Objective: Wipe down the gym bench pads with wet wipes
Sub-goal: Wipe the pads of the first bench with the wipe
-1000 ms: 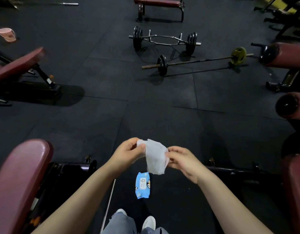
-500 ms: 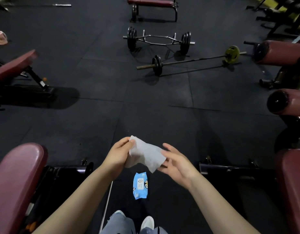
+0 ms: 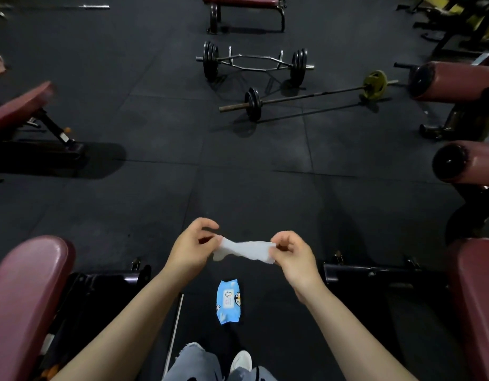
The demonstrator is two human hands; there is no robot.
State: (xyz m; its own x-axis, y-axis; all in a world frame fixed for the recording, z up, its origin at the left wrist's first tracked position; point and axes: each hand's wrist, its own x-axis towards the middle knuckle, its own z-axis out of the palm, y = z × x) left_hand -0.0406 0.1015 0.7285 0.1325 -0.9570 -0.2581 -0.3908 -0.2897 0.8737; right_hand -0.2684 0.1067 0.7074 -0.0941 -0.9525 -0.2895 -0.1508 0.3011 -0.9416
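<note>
A white wet wipe (image 3: 244, 251) is stretched flat between my hands above the dark floor. My left hand (image 3: 189, 246) pinches its left end and my right hand (image 3: 291, 257) pinches its right end. Below them a blue pack of wet wipes (image 3: 228, 301) lies on the floor in front of my shoes. A maroon bench pad (image 3: 26, 292) stands at the lower left, and another maroon pad (image 3: 476, 298) is at the lower right edge.
An inclined maroon bench (image 3: 18, 108) stands at the left. Two padded rollers (image 3: 454, 81) (image 3: 468, 162) jut in from the right. A hex bar (image 3: 254, 63) and a barbell (image 3: 306, 96) lie on the floor ahead, with a flat bench (image 3: 243, 1) beyond.
The wipe hung crumpled from my left hand; my right hand has taken its other end and both hands have pulled it out sideways into a flat strip.
</note>
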